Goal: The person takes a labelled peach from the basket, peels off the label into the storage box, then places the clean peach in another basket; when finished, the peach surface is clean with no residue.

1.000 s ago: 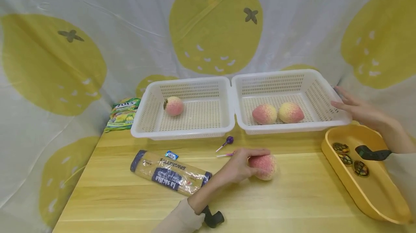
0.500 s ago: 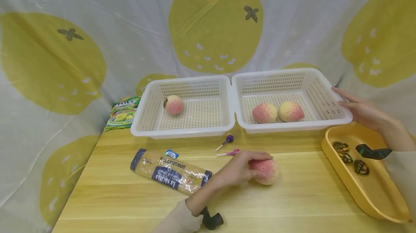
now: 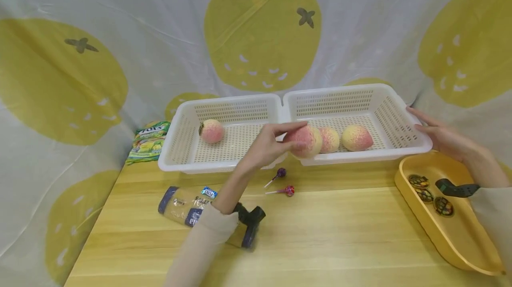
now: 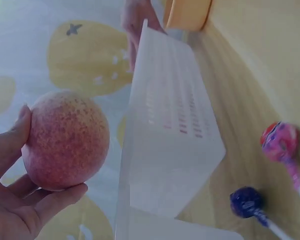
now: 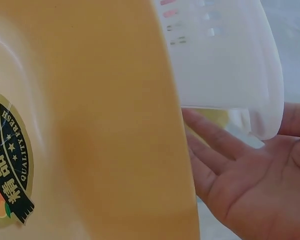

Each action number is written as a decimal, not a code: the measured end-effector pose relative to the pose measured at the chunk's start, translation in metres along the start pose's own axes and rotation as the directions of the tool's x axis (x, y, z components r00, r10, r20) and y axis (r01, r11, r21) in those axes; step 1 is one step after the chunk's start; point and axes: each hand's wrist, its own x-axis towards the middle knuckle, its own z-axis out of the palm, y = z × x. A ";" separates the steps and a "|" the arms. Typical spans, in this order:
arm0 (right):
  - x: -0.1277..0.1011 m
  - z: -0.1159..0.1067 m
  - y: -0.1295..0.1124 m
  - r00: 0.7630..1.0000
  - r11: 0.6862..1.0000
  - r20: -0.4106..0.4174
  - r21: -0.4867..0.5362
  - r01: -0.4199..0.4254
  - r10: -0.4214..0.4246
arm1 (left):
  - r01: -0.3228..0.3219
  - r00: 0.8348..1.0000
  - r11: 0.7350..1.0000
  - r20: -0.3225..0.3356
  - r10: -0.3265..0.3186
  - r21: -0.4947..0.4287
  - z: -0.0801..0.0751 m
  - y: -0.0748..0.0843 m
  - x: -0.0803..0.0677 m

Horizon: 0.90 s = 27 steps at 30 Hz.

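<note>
Wooden, pale yellow tabletop [image 3: 360,233] lies below both hands. Just beyond the left hand [image 3: 267,145] stand two white perforated plastic baskets side by side: the left basket [image 3: 176,145] holds one peach, and the right basket [image 3: 394,118] holds two more. The right hand [image 3: 442,136] rests with straight, relaxed fingers flat against that basket's outer end wall, gripping nothing. Right beneath that wrist sits a long yellow plastic tray [image 3: 460,242]. Under the left forearm lies a clear spaghetti packet with a blue label [image 3: 180,200].

The left hand's thumb and fingers are curled round a pink-and-cream peach [image 3: 305,141], lifted off the table at the near rim where the two baskets meet. Under this hand, on the wood, lie a purple lollipop [image 3: 282,173] and a pink lollipop [image 3: 289,189].
</note>
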 end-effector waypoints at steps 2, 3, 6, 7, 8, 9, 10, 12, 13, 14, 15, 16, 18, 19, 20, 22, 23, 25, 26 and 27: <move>0.000 0.001 0.001 1.000 1.000 -0.017 -0.031 -0.001 0.001 | 0.001 0.999 0.999 -0.051 0.000 0.032 -0.006 -0.005 0.020; -0.001 0.001 0.001 1.000 0.999 -0.023 -0.049 -0.001 0.000 | 0.006 0.997 0.999 -0.071 -0.003 0.047 -0.007 -0.008 0.030; -0.001 0.003 0.002 0.999 0.996 -0.045 -0.090 -0.006 0.002 | 0.021 0.994 0.997 -0.104 -0.013 0.078 -0.006 -0.016 0.055; -0.001 0.004 0.002 0.999 0.995 -0.054 -0.098 -0.009 0.004 | 0.020 0.994 0.996 -0.109 -0.011 0.089 -0.005 -0.019 0.062; -0.001 0.005 0.002 0.998 0.994 -0.062 -0.105 -0.012 0.006 | 0.022 0.994 0.994 -0.113 -0.010 0.104 -0.004 -0.021 0.068; -0.001 0.005 0.002 0.997 0.994 -0.070 -0.107 -0.016 0.008 | 0.025 0.993 0.992 -0.115 -0.011 0.121 -0.002 -0.023 0.074; -0.001 0.006 0.002 0.997 0.994 -0.077 -0.105 -0.019 0.011 | 0.028 0.993 0.989 -0.115 -0.012 0.142 -0.001 -0.026 0.079; 0.000 0.007 0.001 0.996 0.994 -0.089 -0.105 -0.025 0.015 | 0.043 0.993 0.982 -0.117 -0.022 0.185 0.002 -0.029 0.088; 0.000 0.008 0.000 0.995 0.994 -0.094 -0.105 -0.026 0.016 | 0.055 0.992 0.976 -0.119 -0.030 0.210 0.004 -0.030 0.092; 0.000 0.008 0.000 0.995 0.994 -0.097 -0.108 -0.028 0.017 | 0.071 0.992 0.970 -0.122 -0.043 0.235 0.005 -0.031 0.095; 0.000 0.009 -0.001 0.995 0.994 -0.098 -0.108 -0.029 0.018 | 0.091 0.990 0.963 -0.123 -0.061 0.255 0.006 -0.031 0.097; 0.000 0.009 -0.001 0.995 0.994 -0.096 -0.107 -0.030 0.019 | 0.107 0.990 0.951 -0.122 -0.074 0.289 0.007 -0.031 0.100; 0.000 0.009 -0.002 0.995 0.993 -0.098 -0.117 -0.031 0.020 | 0.142 0.988 0.919 -0.110 -0.109 0.367 0.010 -0.031 0.103; 0.000 0.010 -0.002 0.995 0.991 -0.099 -0.127 -0.034 0.022 | 0.151 0.988 0.899 -0.099 -0.121 0.411 0.011 -0.031 0.105; -0.001 0.010 -0.002 0.995 0.990 -0.102 -0.139 -0.037 0.023 | 0.158 0.987 0.879 -0.088 -0.132 0.451 0.013 -0.031 0.106; -0.001 0.010 -0.002 0.993 0.983 -0.111 -0.178 -0.047 0.028 | 0.157 0.987 0.835 -0.067 -0.144 0.527 0.016 -0.032 0.108; -0.001 0.010 -0.002 0.993 0.978 -0.118 -0.203 -0.054 0.030 | 0.154 0.988 0.822 -0.059 -0.146 0.547 0.017 -0.033 0.108; -0.001 0.011 -0.002 0.991 0.968 -0.130 -0.242 -0.064 0.033 | 0.140 0.989 0.813 -0.034 -0.146 0.566 0.016 -0.034 0.108; -0.001 0.011 -0.003 0.991 0.964 -0.133 -0.257 -0.067 0.033 | 0.132 0.989 0.812 -0.018 -0.147 0.569 0.015 -0.035 0.109; -0.001 0.012 -0.003 0.990 0.960 -0.136 -0.272 -0.069 0.033 | 0.117 0.989 0.812 0.006 -0.147 0.571 0.013 -0.036 0.109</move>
